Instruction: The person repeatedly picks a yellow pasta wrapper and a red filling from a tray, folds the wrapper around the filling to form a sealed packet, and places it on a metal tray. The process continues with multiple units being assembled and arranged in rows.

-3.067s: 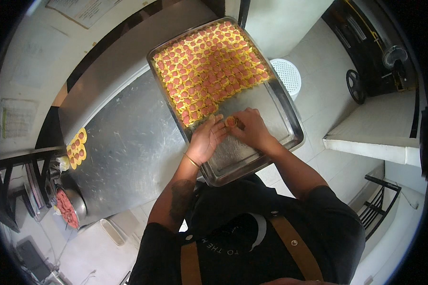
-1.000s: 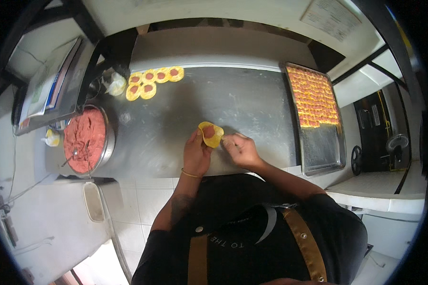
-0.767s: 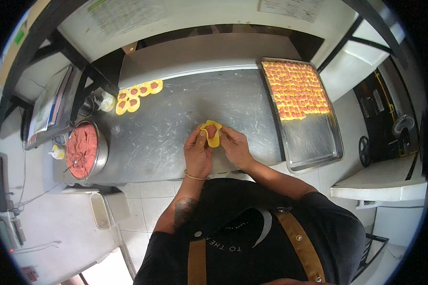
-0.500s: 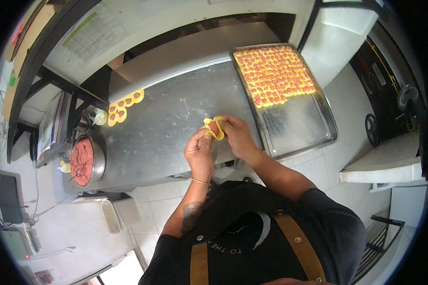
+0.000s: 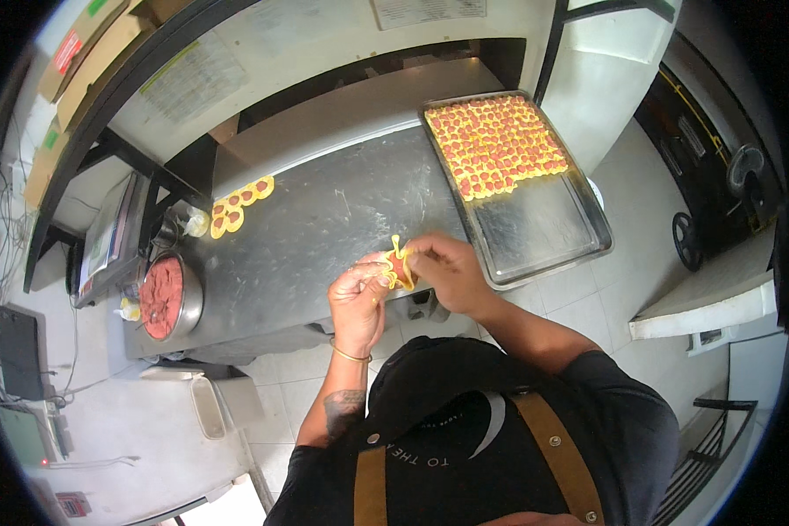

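Observation:
A dumpling (image 5: 400, 264) of yellow dough with pink meat filling is held between my two hands, above the near edge of the steel table (image 5: 324, 228). The fingers of my left hand (image 5: 357, 294) pinch its left side. On its right side, my right hand (image 5: 451, 273) has its thumb and fingertips closed on the dough edge. The wrapper's rim is gathered into folds, and pink filling shows in the middle. Several flat yellow wrappers (image 5: 237, 210), each with a dab of pink filling, lie at the table's far left.
A metal tray (image 5: 548, 232) stands on the right; rows of dumplings (image 5: 495, 145) cover its far part, and its near part is bare metal. At the left, a steel bowl (image 5: 195, 302) holds pink ground meat (image 5: 168, 294) beside a bottle (image 5: 197, 222). Shelving (image 5: 127, 158) rises behind.
The wrapper's wavy open edge is now pinched into several narrow folds. Both hands sit a little lower in the picture. The camera view has shifted slightly.

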A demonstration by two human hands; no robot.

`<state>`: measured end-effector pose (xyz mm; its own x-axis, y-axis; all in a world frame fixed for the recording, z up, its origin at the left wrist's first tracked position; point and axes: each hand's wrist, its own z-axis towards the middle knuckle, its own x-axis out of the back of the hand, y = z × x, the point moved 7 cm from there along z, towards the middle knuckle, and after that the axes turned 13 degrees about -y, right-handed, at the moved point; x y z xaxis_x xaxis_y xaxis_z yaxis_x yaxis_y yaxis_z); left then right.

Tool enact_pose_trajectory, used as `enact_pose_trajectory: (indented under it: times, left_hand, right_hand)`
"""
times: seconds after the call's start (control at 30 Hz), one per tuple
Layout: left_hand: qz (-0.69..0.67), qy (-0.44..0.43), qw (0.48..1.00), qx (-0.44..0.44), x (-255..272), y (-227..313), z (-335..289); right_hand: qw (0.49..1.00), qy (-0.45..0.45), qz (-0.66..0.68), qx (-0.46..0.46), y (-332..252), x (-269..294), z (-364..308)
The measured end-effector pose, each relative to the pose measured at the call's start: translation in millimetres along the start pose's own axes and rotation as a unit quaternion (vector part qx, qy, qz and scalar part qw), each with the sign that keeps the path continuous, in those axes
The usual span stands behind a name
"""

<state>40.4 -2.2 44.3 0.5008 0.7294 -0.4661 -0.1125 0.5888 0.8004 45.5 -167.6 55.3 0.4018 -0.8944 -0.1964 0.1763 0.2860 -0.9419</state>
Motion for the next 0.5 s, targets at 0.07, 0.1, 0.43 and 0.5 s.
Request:
enact_pose_trajectory:
  times: [0.07,0.1,0.43,0.5]
  left_hand:
    - [-0.006,0.021,1.0,-0.019,11,4,-9]
    - [-0.009,0.032,0.999,-0.028,16,7,-13]
    - [-0.055,0.036,0.996,-0.056,43,68,-54]
    - [-0.034,0.025,0.996,-0.077,48,80,-59]
  right_hand:
    - [0.981,0.012,0.174,-0.088,21,-19,5]
    - [0.986,0.025,0.146,-0.076,17,-28,4]
    - [0.972,0.004,-0.231,0.034,-31,-113,10]
    - [0.96,0.012,-0.277,0.036,-41,-129,11]
